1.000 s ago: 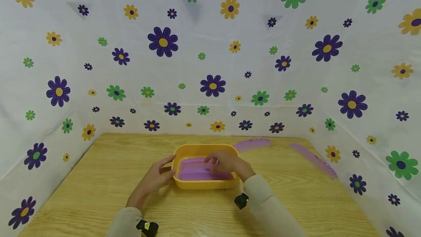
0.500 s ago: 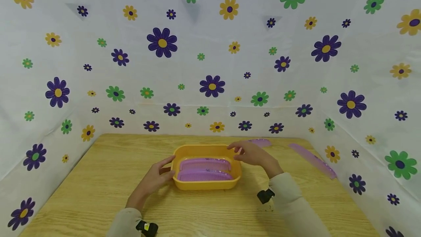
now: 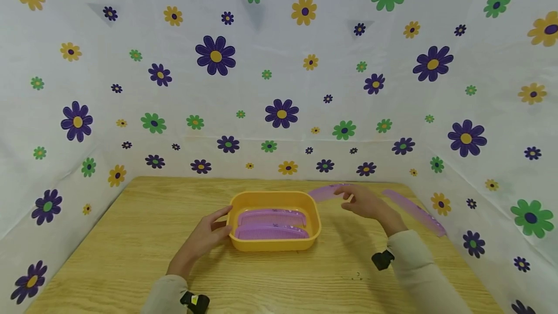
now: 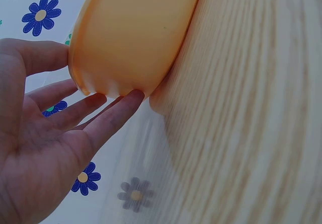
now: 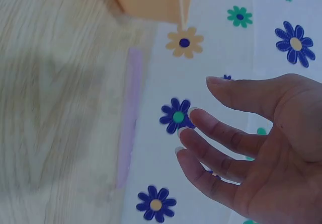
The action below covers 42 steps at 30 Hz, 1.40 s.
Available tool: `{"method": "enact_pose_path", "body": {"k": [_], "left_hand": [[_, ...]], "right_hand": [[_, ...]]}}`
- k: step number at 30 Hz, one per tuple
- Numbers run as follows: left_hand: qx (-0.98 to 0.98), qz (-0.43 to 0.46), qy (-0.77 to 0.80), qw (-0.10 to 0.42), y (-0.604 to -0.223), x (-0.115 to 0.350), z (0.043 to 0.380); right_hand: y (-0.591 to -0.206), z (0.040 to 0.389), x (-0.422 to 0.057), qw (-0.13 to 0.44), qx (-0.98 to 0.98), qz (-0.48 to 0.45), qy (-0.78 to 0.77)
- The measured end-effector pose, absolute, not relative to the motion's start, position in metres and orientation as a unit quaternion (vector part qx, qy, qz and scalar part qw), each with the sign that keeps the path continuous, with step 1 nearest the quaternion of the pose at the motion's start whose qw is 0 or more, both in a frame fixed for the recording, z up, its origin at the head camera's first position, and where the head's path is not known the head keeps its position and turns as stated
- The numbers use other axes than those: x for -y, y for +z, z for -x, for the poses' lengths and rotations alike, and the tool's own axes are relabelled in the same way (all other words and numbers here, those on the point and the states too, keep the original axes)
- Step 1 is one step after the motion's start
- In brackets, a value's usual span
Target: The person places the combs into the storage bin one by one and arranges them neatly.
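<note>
A yellow plastic tray (image 3: 274,245) stands on the wooden table, with two purple combs inside, a front comb (image 3: 266,233) and a rear comb (image 3: 261,217). My left hand (image 3: 202,239) touches the tray's left end; in the left wrist view its nearly straight fingertips rest against the yellow wall. To the right, my right hand (image 3: 365,201) hovers with loosely bent fingers and nothing in them. It covers part of a third purple comb (image 3: 321,193) in the head view. That comb lies behind the tray's right corner and shows edge-on in the right wrist view.
Another purple comb (image 3: 414,211) lies slanted along the table's right edge. White cloth (image 3: 279,81) with printed flowers encloses the back and both sides of the table (image 3: 131,236). Small dark specks (image 3: 357,276) show on the wood at the front right.
My right hand has risen out of the tray and moved right, beyond its rim. Both combs inside are now uncovered. My left hand has stayed at the tray's left end.
</note>
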<state>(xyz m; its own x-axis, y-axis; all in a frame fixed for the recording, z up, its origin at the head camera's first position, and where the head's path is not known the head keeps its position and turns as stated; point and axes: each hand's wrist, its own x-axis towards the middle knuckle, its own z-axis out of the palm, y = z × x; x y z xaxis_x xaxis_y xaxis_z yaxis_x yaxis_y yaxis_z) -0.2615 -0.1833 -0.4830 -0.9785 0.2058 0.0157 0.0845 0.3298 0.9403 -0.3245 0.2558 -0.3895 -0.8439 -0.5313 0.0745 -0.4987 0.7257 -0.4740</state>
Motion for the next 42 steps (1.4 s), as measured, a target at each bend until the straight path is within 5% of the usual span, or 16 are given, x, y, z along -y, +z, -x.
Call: {"method": "enact_pose_path", "body": {"k": [22,42], "left_hand": [[-0.814,-0.096,0.569,0.056,-0.483,0.184,0.261],[-0.820,-0.102,0.561,0.056,-0.484,0.186,0.264]], "right_hand": [[-0.407,0.332,-0.363,-0.036,-0.966,0.170,-0.192],[-0.434,0.336,-0.428,0.001,-0.976,0.091,-0.199]]}}
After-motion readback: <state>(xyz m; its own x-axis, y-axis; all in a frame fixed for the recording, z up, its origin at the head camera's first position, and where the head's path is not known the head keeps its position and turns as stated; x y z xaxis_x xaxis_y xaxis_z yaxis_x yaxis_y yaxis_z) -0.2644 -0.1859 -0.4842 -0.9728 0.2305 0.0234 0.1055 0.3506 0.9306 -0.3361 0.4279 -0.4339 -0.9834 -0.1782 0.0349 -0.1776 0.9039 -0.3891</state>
